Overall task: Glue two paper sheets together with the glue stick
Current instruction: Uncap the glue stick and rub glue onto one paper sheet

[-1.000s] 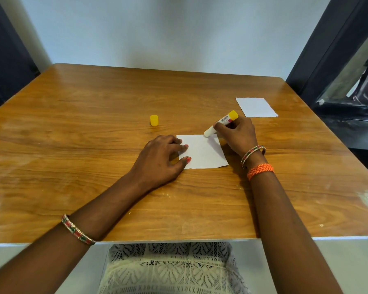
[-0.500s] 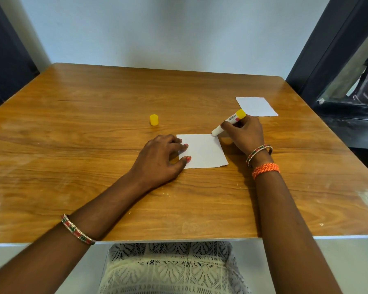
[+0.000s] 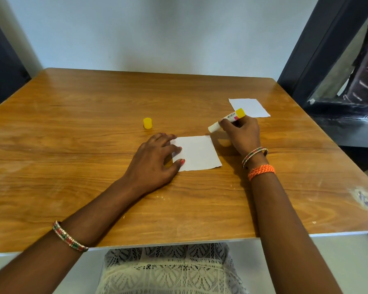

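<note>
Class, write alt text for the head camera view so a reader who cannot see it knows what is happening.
A person's left hand presses on a white paper on a wooden table, while the right hand holds an uncapped glue stick just beyond it. A yellow cap and a second paper lie farther back.

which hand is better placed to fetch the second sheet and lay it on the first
Right. The right hand sits just in front of the far sheet, though it holds the glue stick. The left hand presses the near sheet flat.
</note>
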Available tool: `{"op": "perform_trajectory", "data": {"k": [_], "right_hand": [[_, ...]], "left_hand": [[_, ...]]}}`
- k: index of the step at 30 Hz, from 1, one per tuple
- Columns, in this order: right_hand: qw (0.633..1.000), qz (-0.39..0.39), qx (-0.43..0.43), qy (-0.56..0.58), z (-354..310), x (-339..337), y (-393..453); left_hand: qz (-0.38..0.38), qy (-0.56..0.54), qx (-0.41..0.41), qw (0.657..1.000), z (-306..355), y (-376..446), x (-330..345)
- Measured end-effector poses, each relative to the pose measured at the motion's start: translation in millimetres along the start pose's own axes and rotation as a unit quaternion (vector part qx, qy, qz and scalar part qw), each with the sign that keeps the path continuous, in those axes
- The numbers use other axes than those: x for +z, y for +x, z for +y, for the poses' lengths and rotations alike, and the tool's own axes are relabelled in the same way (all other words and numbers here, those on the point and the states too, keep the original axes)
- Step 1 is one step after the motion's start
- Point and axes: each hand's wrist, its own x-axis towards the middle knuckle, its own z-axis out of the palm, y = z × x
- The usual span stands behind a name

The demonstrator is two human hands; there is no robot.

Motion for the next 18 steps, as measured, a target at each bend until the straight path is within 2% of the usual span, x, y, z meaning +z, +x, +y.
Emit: {"op": "perform_trajectory", "data": {"k": [7,14,18], "right_hand": [[0.998,-0.044,-0.023,0.043,-1,15,-14],[0.991,-0.112,-0.066,0.028,-4,29,-17],[0.983,-0.141,-0.110,-0.029,-13,36,-9]], "left_hand": [[0.007,0.102,0.014,0.995,7,-2,-2],[-0.003,0.100,0.019,0.995,6,-3,0],[-0.011,0.092,0.036,0.995,4,-2,2]]}}
